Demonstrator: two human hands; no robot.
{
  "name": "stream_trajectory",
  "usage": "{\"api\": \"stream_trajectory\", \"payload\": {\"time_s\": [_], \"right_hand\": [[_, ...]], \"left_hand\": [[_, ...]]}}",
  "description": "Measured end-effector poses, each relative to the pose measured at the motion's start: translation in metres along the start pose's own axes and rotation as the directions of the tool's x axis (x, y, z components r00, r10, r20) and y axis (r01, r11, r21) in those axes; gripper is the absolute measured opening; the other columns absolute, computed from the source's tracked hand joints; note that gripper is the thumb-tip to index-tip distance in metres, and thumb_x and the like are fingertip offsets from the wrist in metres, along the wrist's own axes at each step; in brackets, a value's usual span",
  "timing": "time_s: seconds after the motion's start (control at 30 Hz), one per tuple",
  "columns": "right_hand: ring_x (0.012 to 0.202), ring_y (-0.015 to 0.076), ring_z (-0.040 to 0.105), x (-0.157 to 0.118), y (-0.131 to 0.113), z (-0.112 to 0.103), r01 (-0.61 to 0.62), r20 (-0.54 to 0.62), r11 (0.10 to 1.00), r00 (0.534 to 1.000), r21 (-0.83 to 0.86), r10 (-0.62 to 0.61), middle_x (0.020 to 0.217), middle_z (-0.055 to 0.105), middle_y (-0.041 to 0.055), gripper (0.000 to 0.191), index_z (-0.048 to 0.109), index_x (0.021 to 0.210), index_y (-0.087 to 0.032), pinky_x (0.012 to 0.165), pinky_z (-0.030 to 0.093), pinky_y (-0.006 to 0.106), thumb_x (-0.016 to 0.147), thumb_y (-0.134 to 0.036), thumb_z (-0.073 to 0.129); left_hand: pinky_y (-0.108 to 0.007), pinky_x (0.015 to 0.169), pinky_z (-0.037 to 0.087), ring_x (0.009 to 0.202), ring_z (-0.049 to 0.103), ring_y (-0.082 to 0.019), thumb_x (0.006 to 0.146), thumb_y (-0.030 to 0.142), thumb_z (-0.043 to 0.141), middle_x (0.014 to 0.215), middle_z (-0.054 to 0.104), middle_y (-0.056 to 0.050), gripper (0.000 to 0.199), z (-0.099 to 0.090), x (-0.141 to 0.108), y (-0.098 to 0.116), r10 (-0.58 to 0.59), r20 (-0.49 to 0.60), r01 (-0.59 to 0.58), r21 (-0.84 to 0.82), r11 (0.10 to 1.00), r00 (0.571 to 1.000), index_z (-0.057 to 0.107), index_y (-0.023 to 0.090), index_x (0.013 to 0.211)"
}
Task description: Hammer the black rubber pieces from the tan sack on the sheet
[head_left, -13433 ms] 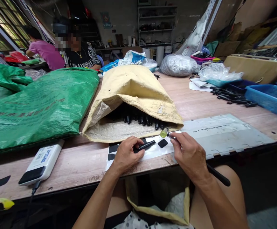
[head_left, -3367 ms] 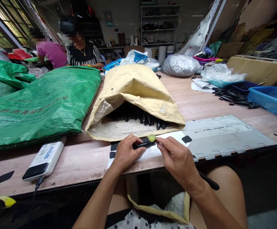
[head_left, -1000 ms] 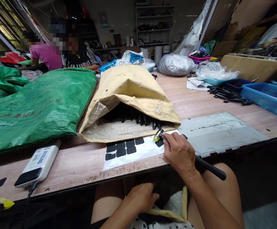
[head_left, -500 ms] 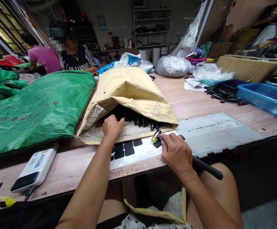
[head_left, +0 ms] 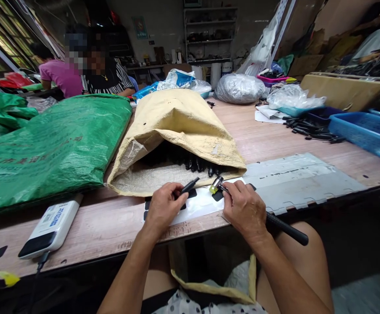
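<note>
My left hand (head_left: 166, 205) is closed around a slim black piece (head_left: 190, 185), its tapered end pointing up and to the right. In my right hand (head_left: 244, 207) is a small hammer (head_left: 216, 185) with a metal head and a yellow-green face. Its black handle runs back under my palm toward the lower right. Between the hands lies a white sheet (head_left: 199, 203) with black rounded patches, partly covered by my left hand. Just behind, an open yellow woven sack (head_left: 179, 104) lies on its side, several dark pieces (head_left: 194, 164) showing in its mouth.
A green sack (head_left: 52, 144) lies left, with a white power bank (head_left: 50, 226) before it. To the right are a grey plate (head_left: 301, 179), a pile of black parts (head_left: 307, 128) and a blue tray (head_left: 366, 131). Two people sit at the back left.
My left hand has come out of the sack's mouth toward me and now holds a slim black piece over the white sheet. The right hand stays nearly in place with the hammer.
</note>
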State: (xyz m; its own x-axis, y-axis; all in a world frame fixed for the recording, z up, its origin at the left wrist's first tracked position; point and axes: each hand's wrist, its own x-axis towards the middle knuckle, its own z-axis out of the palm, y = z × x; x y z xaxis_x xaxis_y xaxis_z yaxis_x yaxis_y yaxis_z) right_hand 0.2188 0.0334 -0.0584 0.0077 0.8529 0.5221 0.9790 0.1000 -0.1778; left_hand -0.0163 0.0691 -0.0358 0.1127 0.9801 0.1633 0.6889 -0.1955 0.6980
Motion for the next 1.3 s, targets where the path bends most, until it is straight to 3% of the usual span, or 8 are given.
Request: {"api": "stream_trajectory", "payload": {"time_s": [0.13,0.47,0.7,0.83,1.0,1.3], "right_hand": [[0.091,0.0222,0.052,0.000,0.000,0.000,-0.004,0.001,1.000,1.000,-0.012,0.004,0.097,0.064,0.0048,0.021,0.067,0.112,-0.024,0.078,0.035,0.034,0.094,-0.024,0.056],[0.093,0.0206,0.056,0.003,0.006,-0.003,0.015,0.043,0.998,0.999,0.055,-0.018,0.096,0.066,0.0036,0.020,0.068,0.111,-0.023,0.076,0.039,0.033,0.094,-0.020,0.056],[0.093,0.0236,0.055,0.007,0.006,-0.007,0.021,0.038,0.995,0.999,0.094,-0.025,0.097,0.066,0.0061,0.022,0.069,0.110,-0.023,0.079,0.043,0.036,0.090,-0.021,0.060],[0.102,0.0268,0.053,0.011,-0.006,-0.013,0.114,0.032,0.978,0.992,0.176,-0.121,0.109,0.065,0.0081,0.028,0.068,0.115,-0.024,0.086,0.043,0.041,0.088,-0.023,0.064],[0.105,0.0259,0.052,0.016,-0.031,-0.009,0.279,0.098,0.901,0.940,0.332,-0.327,0.114,0.066,0.0072,0.029,0.065,0.121,-0.025,0.088,0.042,0.041,0.091,-0.027,0.063],[0.096,0.0236,0.049,0.012,-0.059,-0.001,0.296,0.086,0.858,0.928,0.419,-0.362,0.096,0.064,0.0065,0.015,0.065,0.100,-0.019,0.086,0.036,0.040,0.097,-0.028,0.053]], "left_hand": [[-0.030,0.077,0.045,0.083,0.062,-0.018,0.084,0.027,0.067,0.089,0.063,0.000,0.019,0.013,-0.012,0.002,0.116,0.007,-0.116,0.073,0.991,0.993,0.073,0.024,0.101],[-0.030,0.075,0.044,0.083,0.061,-0.017,0.081,0.022,0.070,0.088,0.062,0.001,0.019,0.009,-0.010,-0.001,0.082,0.046,-0.083,0.005,0.997,0.996,0.074,0.023,0.100],[-0.029,0.075,0.043,0.082,0.059,-0.017,0.079,0.019,0.072,0.088,0.063,0.001,0.019,0.010,-0.011,-0.003,0.107,0.016,-0.106,-0.050,0.993,0.994,0.071,0.022,0.097],[-0.027,0.071,0.041,0.078,0.058,-0.016,0.081,0.021,0.072,0.088,0.065,0.001,0.018,0.009,-0.011,-0.002,0.149,0.015,-0.146,-0.098,0.984,0.989,0.071,0.022,0.099],[-0.027,0.068,0.040,0.074,0.054,-0.015,0.087,0.031,0.071,0.085,0.064,0.000,0.018,0.006,-0.013,-0.002,0.209,0.018,-0.199,-0.235,0.951,0.978,0.072,0.020,0.101],[-0.026,0.079,0.043,0.086,0.057,-0.016,0.087,0.021,0.062,0.090,0.065,0.000,0.011,0.004,-0.012,-0.008,0.189,0.004,-0.161,-0.506,0.847,0.982,0.068,0.021,0.095]]}}
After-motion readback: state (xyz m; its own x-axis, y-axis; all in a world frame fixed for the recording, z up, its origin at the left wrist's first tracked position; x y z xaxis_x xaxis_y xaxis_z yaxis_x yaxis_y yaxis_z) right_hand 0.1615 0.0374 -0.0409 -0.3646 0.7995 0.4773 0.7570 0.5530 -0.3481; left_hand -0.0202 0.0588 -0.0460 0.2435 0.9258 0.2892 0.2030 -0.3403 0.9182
